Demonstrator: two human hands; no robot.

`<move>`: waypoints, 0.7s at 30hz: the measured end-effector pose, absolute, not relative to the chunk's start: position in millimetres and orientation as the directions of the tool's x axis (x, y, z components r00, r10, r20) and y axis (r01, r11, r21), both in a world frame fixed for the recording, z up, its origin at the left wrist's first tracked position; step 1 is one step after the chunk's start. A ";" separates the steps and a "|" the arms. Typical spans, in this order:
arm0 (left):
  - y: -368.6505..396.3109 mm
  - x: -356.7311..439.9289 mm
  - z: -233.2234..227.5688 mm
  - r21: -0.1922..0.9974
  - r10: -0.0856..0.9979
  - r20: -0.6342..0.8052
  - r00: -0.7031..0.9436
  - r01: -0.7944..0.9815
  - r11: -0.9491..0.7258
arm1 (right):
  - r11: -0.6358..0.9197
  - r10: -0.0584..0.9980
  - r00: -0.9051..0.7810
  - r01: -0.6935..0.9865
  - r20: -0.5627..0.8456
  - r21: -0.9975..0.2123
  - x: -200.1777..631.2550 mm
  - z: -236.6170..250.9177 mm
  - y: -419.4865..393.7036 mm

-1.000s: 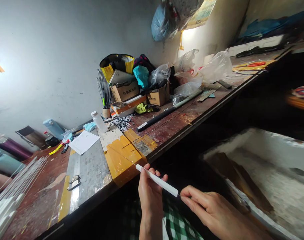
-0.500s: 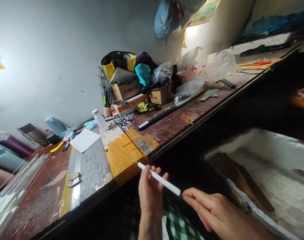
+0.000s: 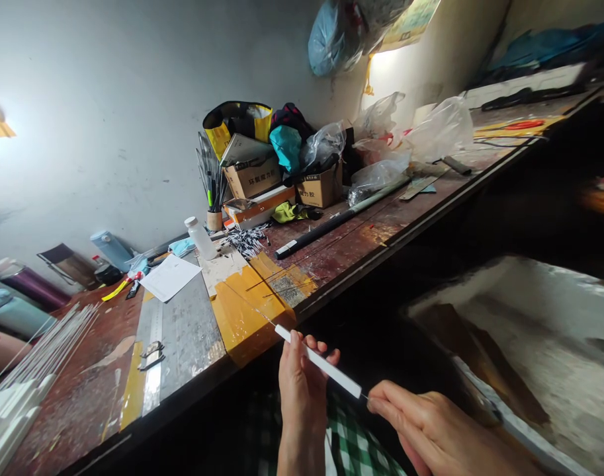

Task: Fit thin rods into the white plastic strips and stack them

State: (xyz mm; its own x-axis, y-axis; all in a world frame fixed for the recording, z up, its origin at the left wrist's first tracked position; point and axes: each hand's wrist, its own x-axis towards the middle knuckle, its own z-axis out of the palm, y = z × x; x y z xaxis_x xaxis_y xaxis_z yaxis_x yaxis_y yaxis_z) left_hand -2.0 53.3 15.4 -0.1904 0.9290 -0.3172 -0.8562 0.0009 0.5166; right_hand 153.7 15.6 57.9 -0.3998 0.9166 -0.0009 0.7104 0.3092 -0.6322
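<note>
My left hand is closed around a slim white rod, thumb on top and fingers curled beneath. The rod slants from upper left to lower right in front of the bench edge. A thin wire sticks out of its upper end, over the yellow-taped block. From the lower end comes a short thin stem, which my right hand pinches between thumb and fingers. At the bench's left lie several similar white rods with long thin stems.
On the bench are a paper sheet, a white bottle, a pile of small black-and-white pieces, a dark tube and cardboard boxes. A pale basin stands lower right. Another person's arm shows at left.
Both hands and the white rod have shifted slightly right and down in view. The right hand is a little further from the rod's lower end, with more of the stem showing.
</note>
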 end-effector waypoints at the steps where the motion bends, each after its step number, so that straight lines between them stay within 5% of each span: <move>1: 53.5 -1.8 15.4 0.511 0.927 -0.321 -0.194 -0.859 -0.003 | 0.288 0.915 -0.402 0.710 -0.035 -0.642 153.8 57.0 17.3; 5: 56.9 -3.9 15.4 0.507 0.892 -0.383 -0.240 -0.862 -0.015 | 0.197 0.881 -0.435 0.693 -0.184 -0.694 152.2 49.9 27.1; 11: 63.3 -8.9 15.1 0.514 0.882 -0.383 -0.273 -0.857 -0.042 | 0.228 0.922 -0.381 0.688 -0.075 -0.689 146.0 38.4 30.5; 21: 59.8 -8.9 10.6 0.550 0.871 -0.371 -0.323 -0.832 -0.074 | 0.201 0.870 -0.468 0.623 -0.154 -0.756 145.8 33.3 29.2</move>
